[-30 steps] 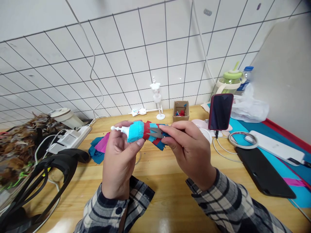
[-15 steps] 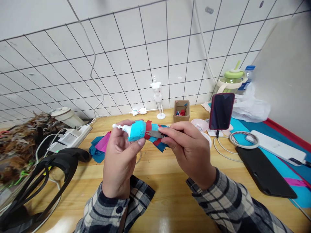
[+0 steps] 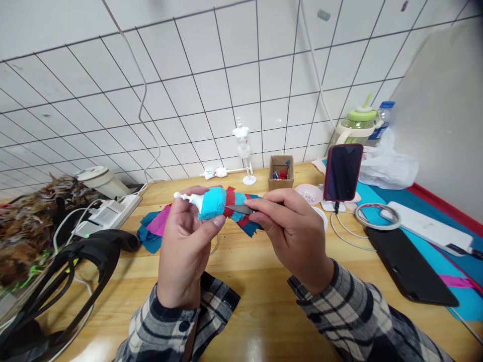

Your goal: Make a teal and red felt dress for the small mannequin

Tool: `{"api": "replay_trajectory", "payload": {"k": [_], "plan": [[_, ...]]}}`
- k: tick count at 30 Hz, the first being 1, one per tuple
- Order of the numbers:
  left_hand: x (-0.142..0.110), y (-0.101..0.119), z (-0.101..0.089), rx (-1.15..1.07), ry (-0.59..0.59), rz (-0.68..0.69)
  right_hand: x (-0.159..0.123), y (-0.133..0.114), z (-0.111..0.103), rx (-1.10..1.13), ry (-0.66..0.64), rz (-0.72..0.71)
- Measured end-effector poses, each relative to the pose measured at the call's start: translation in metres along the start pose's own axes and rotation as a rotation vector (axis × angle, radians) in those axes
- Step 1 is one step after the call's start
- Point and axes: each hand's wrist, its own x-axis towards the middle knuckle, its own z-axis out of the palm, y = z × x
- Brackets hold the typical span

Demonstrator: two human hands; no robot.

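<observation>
My left hand (image 3: 188, 246) is closed around a small white mannequin (image 3: 194, 200) that lies on its side in the air, its neck to the left. Light blue paper (image 3: 212, 203) wraps its torso, with red and blue strips (image 3: 241, 197) toward the right end. In my right hand (image 3: 292, 226) is a small pair of scissors (image 3: 238, 208), pinched between thumb and fingers. Their pointed blades lie together over the red strip; the handles are mostly hidden by my fingers. A second white mannequin (image 3: 243, 143) stands upright behind, and another white mannequin (image 3: 214, 173) lies beside it.
A cardboard box (image 3: 281, 171) with scraps, a pink dish (image 3: 309, 193) of small bits and a propped phone (image 3: 343, 171) stand behind my right hand. A black phone (image 3: 411, 266) lies at right. Coloured paper (image 3: 153, 231), a power strip (image 3: 113, 213) and a black headset (image 3: 94, 256) lie left.
The scissor blades, spread apart a second ago, have come together over the red strip. My left hand keeps the mannequin in nearly the same place.
</observation>
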Motion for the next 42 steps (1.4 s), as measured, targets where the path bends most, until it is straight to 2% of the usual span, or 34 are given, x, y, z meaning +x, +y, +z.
{"api": "replay_trajectory", "payload": {"k": [9, 17, 42], "plan": [[0.0028, -0.0022, -0.0019, -0.043, 0.043, 0.007, 0.0026, -0.0012, -0.0033, -0.054, 0.076, 0.038], [0.0000, 0.0005, 0.0013, -0.044, 0.123, 0.039, -0.0003, 0.0001, 0.0000, -0.078, -0.002, -0.024], [-0.0005, 0.0010, 0.0057, -0.068, 0.112, 0.025, -0.0012, -0.0011, 0.0016, -0.110, 0.021, -0.011]]}}
